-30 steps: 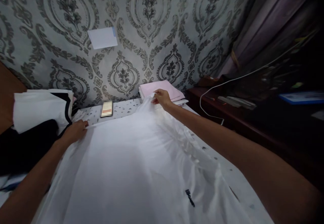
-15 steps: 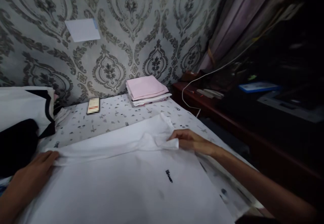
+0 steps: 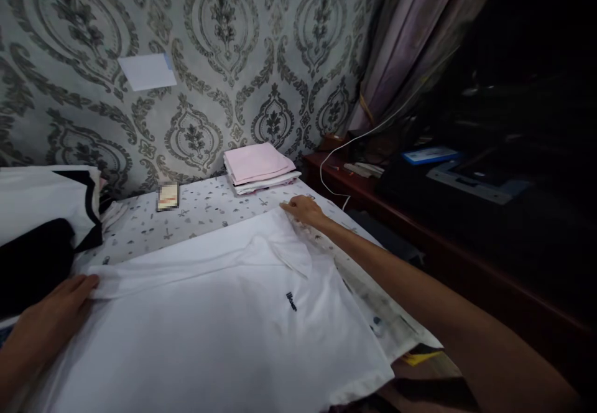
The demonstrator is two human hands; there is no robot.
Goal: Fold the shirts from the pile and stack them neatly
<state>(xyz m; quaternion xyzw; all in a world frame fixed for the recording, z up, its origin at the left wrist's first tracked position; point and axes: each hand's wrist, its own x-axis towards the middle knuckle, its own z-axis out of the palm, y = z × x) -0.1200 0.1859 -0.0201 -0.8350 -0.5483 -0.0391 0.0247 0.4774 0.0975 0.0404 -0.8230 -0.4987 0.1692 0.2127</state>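
The white shirt (image 3: pixel 186 332) lies spread between the hands over a patterned sheet (image 3: pixel 200 208), its dark lettering nearer than the right hand. The left hand (image 3: pixel 53 316) is narrowed on the shirt's left edge; the right hand (image 3: pixel 305 209) is pinched closed at its far corner. Just beyond the right hand sits a pink folded cloth (image 3: pixel 256 163) on white ones; black and white clothes (image 3: pixel 41 204) lie beyond the left hand

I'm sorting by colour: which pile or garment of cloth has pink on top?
The folded stack against the wallpapered wall, beyond the right hand; the spread garment is white, the left-hand pile white and black.
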